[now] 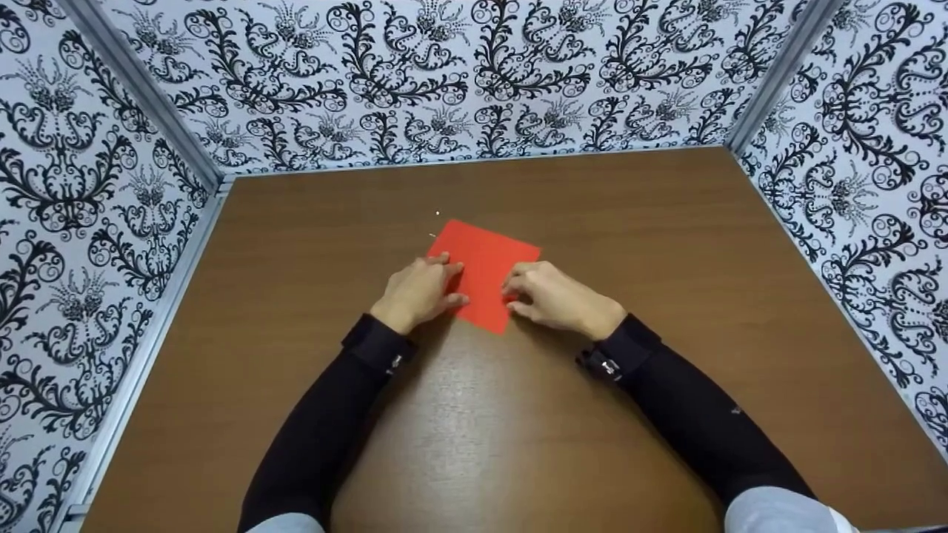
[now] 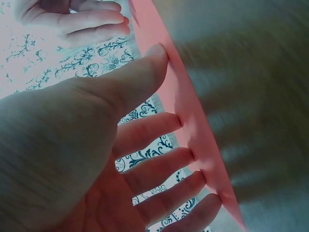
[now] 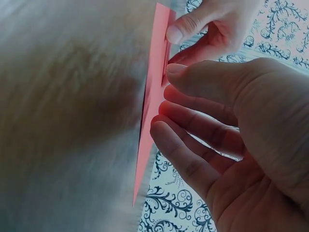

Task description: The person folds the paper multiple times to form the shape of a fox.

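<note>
A square sheet of red paper [image 1: 485,270] lies turned at an angle on the brown table. My left hand [image 1: 421,290] rests on its left side, the thumb and fingertips pressing the paper with fingers spread and nearly straight, as the left wrist view shows. At the right edge, my right hand [image 1: 559,296] has bent fingers, and its thumb and index finger pinch the paper. In the right wrist view a narrow strip of the red paper [image 3: 155,63] seems raised near the right thumb. The right fingertips are partly hidden in the head view.
The wooden table [image 1: 459,437] spreads around the paper. Walls with a black and white scroll pattern [image 1: 474,74] close off the back and both sides, with grey metal rails [image 1: 141,96] at the corners. Two tiny white specks [image 1: 437,213] lie near the paper's upper left.
</note>
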A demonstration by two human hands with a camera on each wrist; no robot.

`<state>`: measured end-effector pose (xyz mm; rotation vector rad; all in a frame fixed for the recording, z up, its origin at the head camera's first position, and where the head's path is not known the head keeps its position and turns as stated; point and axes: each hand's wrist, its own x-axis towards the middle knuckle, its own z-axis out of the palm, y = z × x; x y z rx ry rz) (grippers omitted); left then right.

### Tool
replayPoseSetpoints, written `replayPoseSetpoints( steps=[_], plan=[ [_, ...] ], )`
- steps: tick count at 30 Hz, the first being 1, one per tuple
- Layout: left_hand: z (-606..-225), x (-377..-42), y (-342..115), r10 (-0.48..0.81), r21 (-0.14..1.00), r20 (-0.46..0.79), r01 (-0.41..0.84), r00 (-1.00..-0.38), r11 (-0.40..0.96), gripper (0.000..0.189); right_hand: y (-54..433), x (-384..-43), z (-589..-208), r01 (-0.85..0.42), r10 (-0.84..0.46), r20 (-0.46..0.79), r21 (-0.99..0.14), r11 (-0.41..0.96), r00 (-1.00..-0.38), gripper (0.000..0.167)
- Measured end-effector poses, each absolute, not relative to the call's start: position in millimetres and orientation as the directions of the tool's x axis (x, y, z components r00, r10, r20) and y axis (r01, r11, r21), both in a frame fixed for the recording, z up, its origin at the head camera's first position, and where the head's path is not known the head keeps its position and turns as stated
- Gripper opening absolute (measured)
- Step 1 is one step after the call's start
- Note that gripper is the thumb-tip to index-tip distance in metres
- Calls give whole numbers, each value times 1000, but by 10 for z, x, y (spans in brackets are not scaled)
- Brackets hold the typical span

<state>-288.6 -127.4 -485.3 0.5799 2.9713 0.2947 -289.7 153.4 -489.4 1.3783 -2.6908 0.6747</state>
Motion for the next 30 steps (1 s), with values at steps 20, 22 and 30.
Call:
replayPoseSetpoints(
  steps=[20, 22, 30],
  plan=[
    [-4838, -2870, -1219, 365, 199, -9, 356, -931, 913, 66, 1510, -2879, -4956, -796, -761, 267, -346, 497, -591, 8],
    [-4831, -2885, -1226, 368, 197, 4, 361, -930, 911, 64, 1504, -2876, -4952, -792, -757, 268, -350, 500, -596, 7],
    [-4828, -3022, -1288, 349, 264, 61, 353, -935, 898, 43, 1482, -2842, -4972, -785, -752, 260, -350, 511, -606, 5]
  ],
)
